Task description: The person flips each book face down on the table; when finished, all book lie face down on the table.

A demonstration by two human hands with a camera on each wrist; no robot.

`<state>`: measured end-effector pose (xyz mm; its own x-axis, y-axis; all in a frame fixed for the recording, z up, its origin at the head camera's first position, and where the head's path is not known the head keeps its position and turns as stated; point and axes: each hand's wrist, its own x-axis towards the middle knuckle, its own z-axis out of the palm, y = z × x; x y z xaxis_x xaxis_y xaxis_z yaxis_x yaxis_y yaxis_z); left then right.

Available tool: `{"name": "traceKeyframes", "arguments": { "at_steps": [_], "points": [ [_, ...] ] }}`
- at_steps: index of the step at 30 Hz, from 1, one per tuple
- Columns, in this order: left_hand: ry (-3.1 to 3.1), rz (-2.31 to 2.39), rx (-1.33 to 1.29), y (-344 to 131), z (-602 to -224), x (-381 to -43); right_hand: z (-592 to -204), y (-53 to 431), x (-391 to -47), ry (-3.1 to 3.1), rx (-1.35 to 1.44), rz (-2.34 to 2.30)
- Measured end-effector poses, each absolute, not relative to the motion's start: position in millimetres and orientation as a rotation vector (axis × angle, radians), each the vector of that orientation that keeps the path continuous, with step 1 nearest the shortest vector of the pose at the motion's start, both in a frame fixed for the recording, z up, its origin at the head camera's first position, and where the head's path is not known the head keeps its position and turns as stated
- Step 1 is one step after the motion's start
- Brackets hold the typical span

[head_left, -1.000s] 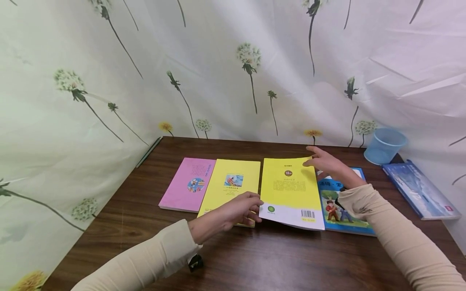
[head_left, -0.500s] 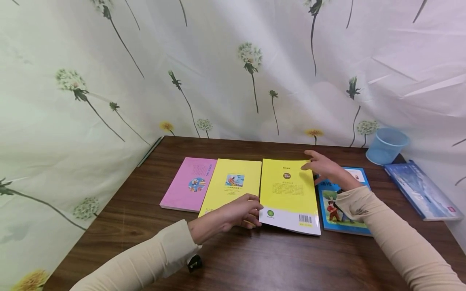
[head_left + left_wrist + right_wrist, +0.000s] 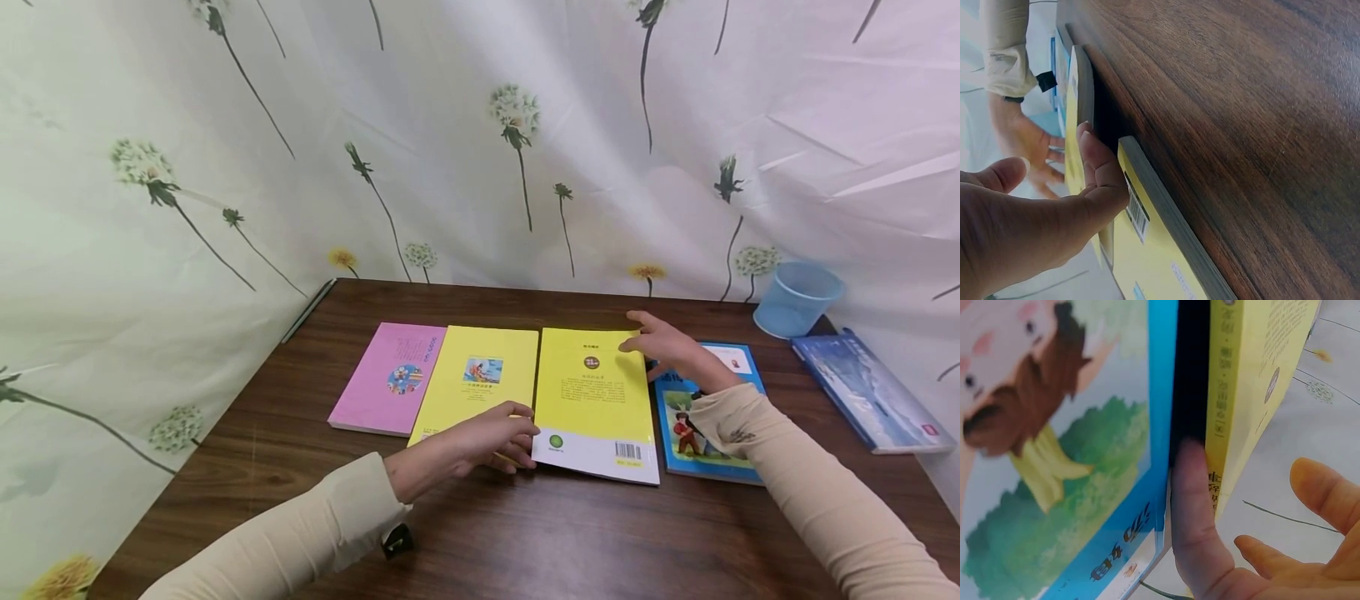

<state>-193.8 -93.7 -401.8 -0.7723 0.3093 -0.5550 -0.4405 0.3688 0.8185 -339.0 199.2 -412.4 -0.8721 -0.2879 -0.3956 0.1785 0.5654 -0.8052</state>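
Note:
A yellow book [image 3: 592,392] with a white lower strip lies back cover up between my two hands, its near edge slightly raised. At its lower left edge is my left hand [image 3: 487,437], which overlaps another yellow book [image 3: 480,371]; the left wrist view shows its thumb apart from the fingers. My right hand [image 3: 672,348] is at the upper right edge, thumb and forefinger over the cover. In the right wrist view one straight finger [image 3: 1194,519] runs along the yellow spine [image 3: 1225,394], in the gap beside a blue picture-cover book [image 3: 705,417].
A pink book [image 3: 390,379] lies left of the yellow pair. On the right are a blue-and-white book [image 3: 866,396] and a light blue bin [image 3: 797,300]. The brown wooden table [image 3: 585,542] meets a dandelion-print curtain [image 3: 450,167] at the back.
The yellow book between the hands has shifted slightly left and settled lower, opening a gap to the blue book. Both hands keep nearly the same place at its edges.

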Motion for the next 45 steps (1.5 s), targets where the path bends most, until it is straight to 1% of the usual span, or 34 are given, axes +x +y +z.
{"name": "traceKeyframes", "arguments": {
  "at_steps": [14,22,33,45],
  "points": [
    [1.933,1.444,-0.101,-94.9,-397.5,-194.3,-409.4,200.6,-340.2,2.388,-0.119,-1.149],
    [1.935,1.427,-0.087,-94.5,-390.0,-193.4,-400.7,204.2,-340.5,2.405,-0.089,-1.099],
    [1.923,1.436,-0.082,-91.3,-384.6,-188.9,-405.4,211.9,-341.4,2.383,-0.031,-1.111],
    [1.866,1.485,-0.112,-84.5,-387.0,-180.5,-404.9,213.4,-340.0,2.349,-0.072,-1.154]
  ]
}}
